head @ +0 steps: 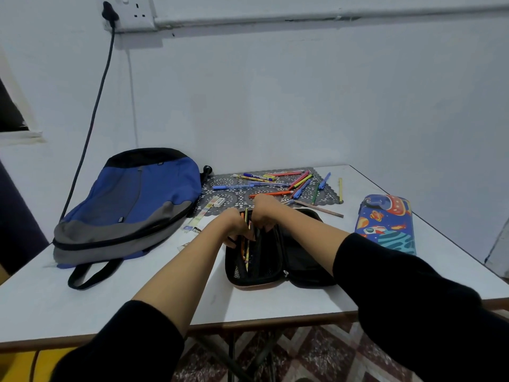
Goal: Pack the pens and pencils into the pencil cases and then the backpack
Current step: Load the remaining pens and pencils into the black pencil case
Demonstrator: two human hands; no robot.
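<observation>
Black pencil case (303,259) lies open flat on the desk (275,303), toward its front edge; both hands work in the case's left half. Left hand (233,222) has its fingers curled round the far ends of the packed pens (246,250), which lie lengthwise in that half; right hand (263,212) is curled over just beside it, fingertips down inside the case; whether it pinches anything cannot be told.

Risks, as judged: the pens' far ends stand above the rim, so letting go before they seat could let them spring out; crowding one half may stop the zip closing; a hard pull toward the person could slide the case off the desk.

Loose pens (271,184) lie scattered on the lace mat (231,195) beyond the hands, unpacked; one pencil (319,209) lies near the case's far corner. Space-print pencil case (385,227) lies closed at right, apart. Backpack (129,205) lies flat at left, zip apparently closed; that would obstruct final packing. Erasers (219,202) sit between backpack and mat.
</observation>
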